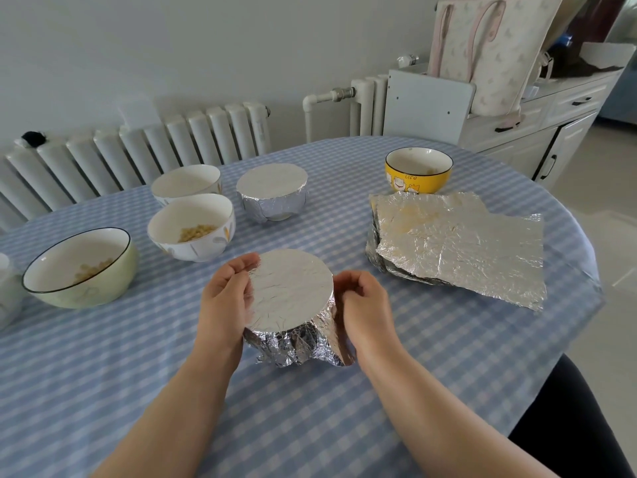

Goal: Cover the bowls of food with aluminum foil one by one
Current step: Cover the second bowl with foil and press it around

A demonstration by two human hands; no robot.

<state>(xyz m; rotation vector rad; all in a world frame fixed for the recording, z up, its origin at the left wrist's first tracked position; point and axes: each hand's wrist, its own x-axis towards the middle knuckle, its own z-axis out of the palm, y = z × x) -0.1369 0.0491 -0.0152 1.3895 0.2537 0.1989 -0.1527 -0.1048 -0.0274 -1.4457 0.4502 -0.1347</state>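
A foil-covered bowl point(293, 305) stands in front of me on the table, its foil top flat and its sides crumpled. My left hand point(224, 298) cups its left side, fingers curled against the foil rim. My right hand point(362, 305) grips the foil on its right side. A second foil-covered bowl point(272, 191) stands farther back. Uncovered bowls with food: a white one point(191, 231), another white one point(186, 182) behind it, a pale green one point(81, 267) at the left, a yellow one point(418, 170) at the back right. A stack of foil sheets point(458, 243) lies at the right.
The round table has a blue checked cloth point(310, 408). A radiator point(138, 153) runs along the wall behind it. A grey chair back point(427, 105) and white cabinets point(551, 125) with a bag on top stand at the back right. A white object point(5, 291) sits at the far left edge.
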